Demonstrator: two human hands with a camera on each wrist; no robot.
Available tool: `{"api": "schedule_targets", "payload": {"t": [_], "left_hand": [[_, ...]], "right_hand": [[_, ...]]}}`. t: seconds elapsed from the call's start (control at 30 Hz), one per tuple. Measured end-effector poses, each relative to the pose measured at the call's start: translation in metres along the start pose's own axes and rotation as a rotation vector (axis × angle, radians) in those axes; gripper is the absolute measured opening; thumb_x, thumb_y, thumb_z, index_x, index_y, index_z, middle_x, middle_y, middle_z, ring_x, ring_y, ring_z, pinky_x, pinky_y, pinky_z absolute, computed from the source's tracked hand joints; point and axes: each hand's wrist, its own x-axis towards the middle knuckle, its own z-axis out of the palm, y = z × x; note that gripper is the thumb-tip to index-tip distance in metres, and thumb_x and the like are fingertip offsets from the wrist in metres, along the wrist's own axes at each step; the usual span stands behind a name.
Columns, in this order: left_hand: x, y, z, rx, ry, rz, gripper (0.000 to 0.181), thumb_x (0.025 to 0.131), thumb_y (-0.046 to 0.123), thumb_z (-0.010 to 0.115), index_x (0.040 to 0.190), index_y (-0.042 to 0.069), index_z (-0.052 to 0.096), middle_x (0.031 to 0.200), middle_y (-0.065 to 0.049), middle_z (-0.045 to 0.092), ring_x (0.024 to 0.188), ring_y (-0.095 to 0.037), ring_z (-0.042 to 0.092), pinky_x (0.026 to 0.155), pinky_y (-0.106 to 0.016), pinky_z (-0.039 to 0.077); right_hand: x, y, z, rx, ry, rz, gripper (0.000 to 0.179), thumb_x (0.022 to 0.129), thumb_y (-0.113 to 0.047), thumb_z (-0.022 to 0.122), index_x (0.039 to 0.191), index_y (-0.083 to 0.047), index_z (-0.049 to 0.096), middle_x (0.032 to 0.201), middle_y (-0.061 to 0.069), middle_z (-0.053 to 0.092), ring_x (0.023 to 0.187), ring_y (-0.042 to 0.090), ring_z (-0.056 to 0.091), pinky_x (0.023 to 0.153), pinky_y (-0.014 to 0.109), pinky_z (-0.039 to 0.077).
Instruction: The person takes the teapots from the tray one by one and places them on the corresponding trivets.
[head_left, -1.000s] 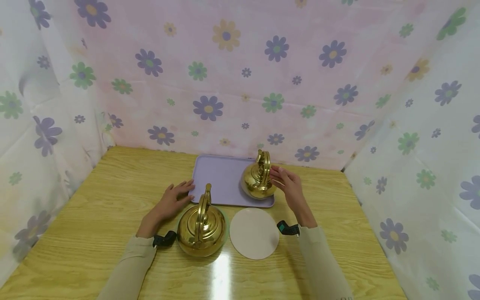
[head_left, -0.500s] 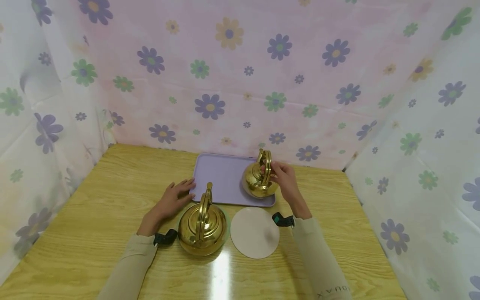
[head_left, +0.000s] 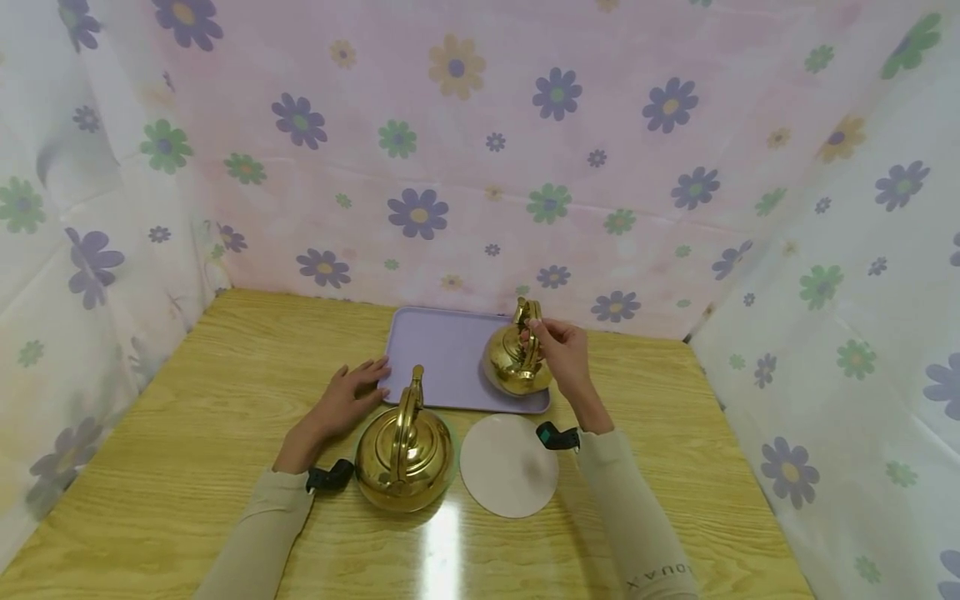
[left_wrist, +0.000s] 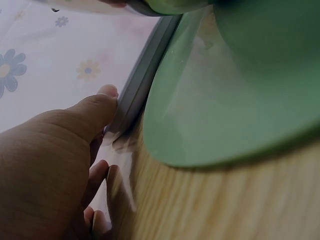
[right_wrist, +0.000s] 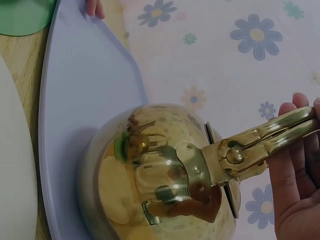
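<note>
My right hand [head_left: 564, 354] grips the upright handle [right_wrist: 280, 127] of a small shiny brass kettle [head_left: 502, 367]. That kettle sits at the right end of a lilac rectangular tray [head_left: 435, 350]. My left hand [head_left: 345, 402] lies at the tray's left front corner, fingers loosely spread; its thumb [left_wrist: 97, 107] touches the tray's edge in the left wrist view. Close to this hand, a larger brass kettle [head_left: 390, 487] stands on a round green mat [left_wrist: 185, 125], its handle upright. Right of it lies a pale round mat [head_left: 510, 467] with nothing on it.
The wood-grain table [head_left: 247, 375] carries everything. Floral cloth [head_left: 465, 167] hangs behind it, with further cloth panels at the left and right. The larger kettle and both mats lie in front of the tray.
My right hand has moved left from beside the small kettle's handle and its fingers have closed round it. The left hand and the larger kettle have kept their places.
</note>
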Motion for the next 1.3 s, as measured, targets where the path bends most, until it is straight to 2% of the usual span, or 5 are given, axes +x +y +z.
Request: {"api": "schedule_targets", "payload": {"t": [0.13,0.43,0.67,1.13,1.3], "left_hand": [[-0.001,0.001,-0.001,-0.007,-0.001,-0.002,0.048,0.102,0.015,0.062,0.144,-0.005,0.053,0.159,-0.017,0.04,0.15,-0.044,0.029,0.122,-0.066,-0.001],[-0.001,0.005,-0.002,-0.004,-0.009,0.004,0.048,0.102,0.015,0.063,0.143,-0.006,0.053,0.159,-0.019,0.04,0.149,-0.045,0.03,0.121,-0.067,0.0],[-0.002,0.005,-0.002,-0.006,-0.003,0.003,0.047,0.102,0.014,0.063,0.143,-0.007,0.053,0.158,-0.019,0.04,0.149,-0.045,0.03,0.121,-0.067,0.001],[-0.002,0.005,-0.002,-0.004,-0.002,-0.004,0.048,0.102,0.015,0.063,0.144,-0.006,0.052,0.159,-0.019,0.04,0.149,-0.045,0.03,0.122,-0.067,0.0],[-0.002,0.003,-0.002,-0.007,0.0,-0.001,0.048,0.102,0.016,0.063,0.144,-0.005,0.053,0.159,-0.019,0.04,0.149,-0.045,0.03,0.121,-0.067,0.001]], "right_hand": [[0.001,0.002,0.001,0.0,0.013,-0.025,0.04,0.102,-0.021,0.064,0.111,0.018,0.068,0.083,0.011,0.076,0.065,0.006,0.064,0.054,0.02,0.05],[0.0,0.005,0.001,0.011,0.031,-0.062,0.033,0.104,-0.018,0.062,0.114,0.013,0.071,0.077,-0.009,0.074,0.067,0.005,0.066,0.056,0.017,0.051],[-0.004,0.003,0.002,0.073,0.032,-0.112,0.036,0.103,-0.014,0.063,0.113,0.02,0.067,0.075,-0.006,0.073,0.065,0.006,0.065,0.057,0.016,0.052],[-0.024,-0.008,0.001,0.11,0.044,-0.133,0.035,0.102,-0.01,0.062,0.115,0.023,0.064,0.08,0.004,0.075,0.071,0.01,0.069,0.062,0.018,0.056],[-0.031,-0.009,0.003,0.148,0.038,-0.132,0.035,0.102,-0.008,0.061,0.115,0.025,0.062,0.079,0.002,0.074,0.074,0.01,0.071,0.067,0.019,0.058]]}}
